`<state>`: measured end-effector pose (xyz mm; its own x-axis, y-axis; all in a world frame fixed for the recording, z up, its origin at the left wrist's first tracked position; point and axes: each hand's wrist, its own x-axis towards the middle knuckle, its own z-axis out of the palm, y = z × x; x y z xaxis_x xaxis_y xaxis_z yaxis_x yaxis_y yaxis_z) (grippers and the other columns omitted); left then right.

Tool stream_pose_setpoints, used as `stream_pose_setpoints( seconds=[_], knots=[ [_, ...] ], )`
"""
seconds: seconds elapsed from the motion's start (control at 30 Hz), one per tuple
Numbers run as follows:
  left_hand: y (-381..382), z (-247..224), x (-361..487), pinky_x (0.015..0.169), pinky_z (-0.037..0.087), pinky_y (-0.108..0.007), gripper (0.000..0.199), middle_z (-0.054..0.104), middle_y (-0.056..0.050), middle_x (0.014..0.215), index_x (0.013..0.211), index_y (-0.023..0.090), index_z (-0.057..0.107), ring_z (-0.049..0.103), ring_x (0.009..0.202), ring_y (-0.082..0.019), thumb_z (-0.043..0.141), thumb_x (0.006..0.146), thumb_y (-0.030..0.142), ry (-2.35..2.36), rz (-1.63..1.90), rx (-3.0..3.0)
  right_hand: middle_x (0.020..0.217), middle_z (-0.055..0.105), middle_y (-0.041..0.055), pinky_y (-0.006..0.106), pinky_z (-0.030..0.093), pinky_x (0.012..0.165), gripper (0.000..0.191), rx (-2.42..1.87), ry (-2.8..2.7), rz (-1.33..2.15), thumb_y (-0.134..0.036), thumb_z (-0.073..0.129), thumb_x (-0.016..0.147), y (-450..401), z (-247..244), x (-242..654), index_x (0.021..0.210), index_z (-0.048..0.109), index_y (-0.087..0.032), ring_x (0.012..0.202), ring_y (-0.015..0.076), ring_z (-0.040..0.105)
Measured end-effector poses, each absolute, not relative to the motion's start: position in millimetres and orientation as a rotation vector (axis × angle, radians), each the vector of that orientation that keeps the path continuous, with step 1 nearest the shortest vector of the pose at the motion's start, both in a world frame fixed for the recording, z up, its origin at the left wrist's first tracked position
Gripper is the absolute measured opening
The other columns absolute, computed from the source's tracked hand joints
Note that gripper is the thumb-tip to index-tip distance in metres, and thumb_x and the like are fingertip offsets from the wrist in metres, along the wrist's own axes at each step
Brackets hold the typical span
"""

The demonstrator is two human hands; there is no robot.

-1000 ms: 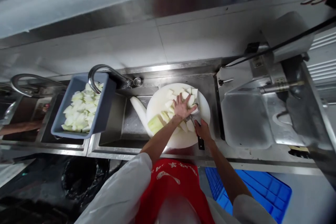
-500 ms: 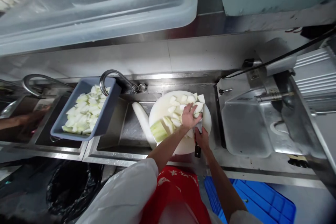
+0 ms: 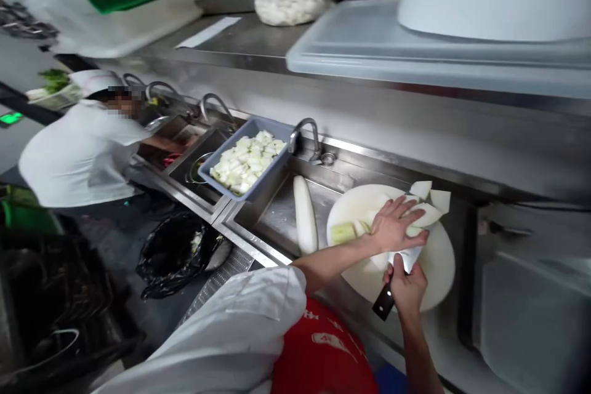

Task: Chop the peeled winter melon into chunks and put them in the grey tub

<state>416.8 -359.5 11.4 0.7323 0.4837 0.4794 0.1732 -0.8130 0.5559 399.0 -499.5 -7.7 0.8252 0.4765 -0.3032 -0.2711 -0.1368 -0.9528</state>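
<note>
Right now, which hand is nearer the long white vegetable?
Left: the left hand is right of the vegetable, over cut pieces; the right hand, also rightward but farther, grips the knife.

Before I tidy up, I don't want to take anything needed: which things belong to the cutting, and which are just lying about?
Job:
knife, in the right hand
pale pieces, around the left hand
round board
probably: blue-grey tub of similar pieces; long white vegetable

Apparently lying about:
pale bag and white strip on the shelf

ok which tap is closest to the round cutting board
The tap just right of the blue-grey tub; the other visible taps stand to the tub's left.
</note>
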Motion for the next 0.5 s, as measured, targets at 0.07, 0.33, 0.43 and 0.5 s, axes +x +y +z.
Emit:
stream_pose_setpoints(
  seconds=[0.07, 0.33, 0.43, 0.5],
  knots=[
    [-329, 28, 376, 0.122, 0.038, -0.051, 0.052, 0.053, -0.008, 0.15, 0.134, 0.026, 0.064, 0.038, 0.148, -0.031, 0.065, 0.089, 0.051, 0.615, 0.93, 2.425, 0.051, 0.052, -0.01, 0.021, 0.038, 0.032, 0.055, -1.571, -0.25, 0.73, -0.07, 0.076, 0.075, -470, 3, 373, 0.083, 0.046, -0.025, 0.034, 0.0102, 0.046],
    [-188, 66, 161, 0.122, 0.033, -0.055, 0.05, 0.046, -0.012, 0.155, 0.135, 0.025, 0.063, 0.034, 0.149, -0.034, 0.061, 0.091, 0.05, 1.221, 0.939, 2.393, 0.047, 0.047, -0.0081, 0.024, 0.034, 0.029, 0.05, -1.495, -0.612, 1.12, -0.073, 0.063, 0.082, -317, 17, 225, 0.077, 0.041, -0.027, 0.031, 0.0121, 0.042],
    [-120, 61, 95, 0.123, 0.028, -0.057, 0.063, 0.036, -0.013, 0.161, 0.145, 0.026, 0.054, 0.025, 0.153, -0.037, 0.061, 0.091, 0.058, 1.39, 0.793, 2.347, 0.046, 0.045, -0.0082, 0.026, 0.036, 0.03, 0.039, -1.48, -0.803, 1.229, -0.063, 0.057, 0.086, -230, 24, 179, 0.079, 0.039, -0.029, 0.032, 0.0146, 0.043],
    [-72, 47, 63, 0.123, 0.026, -0.057, 0.074, 0.026, -0.015, 0.165, 0.152, 0.026, 0.045, 0.02, 0.155, -0.037, 0.061, 0.09, 0.062, 1.45, 0.745, 2.289, 0.046, 0.047, -0.007, 0.025, 0.039, 0.033, 0.027, -1.55, -1.008, 1.183, -0.051, 0.051, 0.091, -169, 32, 158, 0.082, 0.04, -0.028, 0.034, 0.0156, 0.048]
  ],
)
